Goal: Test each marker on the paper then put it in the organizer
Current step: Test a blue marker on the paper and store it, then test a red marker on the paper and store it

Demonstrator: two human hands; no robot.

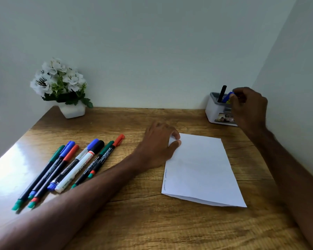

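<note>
A white sheet of paper [199,168] lies on the wooden desk [134,213], with two short scribbles along its left edge. My left hand [157,143] rests on the paper's far left corner, thumb and fingers touching it. My right hand [248,105] is over the white organizer [214,112] at the back right and pinches a blue-capped marker [228,97] at its top. A black marker [222,93] stands upright in the organizer. Several markers [70,166] with green, blue, red and black caps lie side by side at the left.
A white pot of white artificial flowers [61,87] stands at the back left against the wall. Walls close the desk at the back and on the right. Bright light glares on the desk's left edge.
</note>
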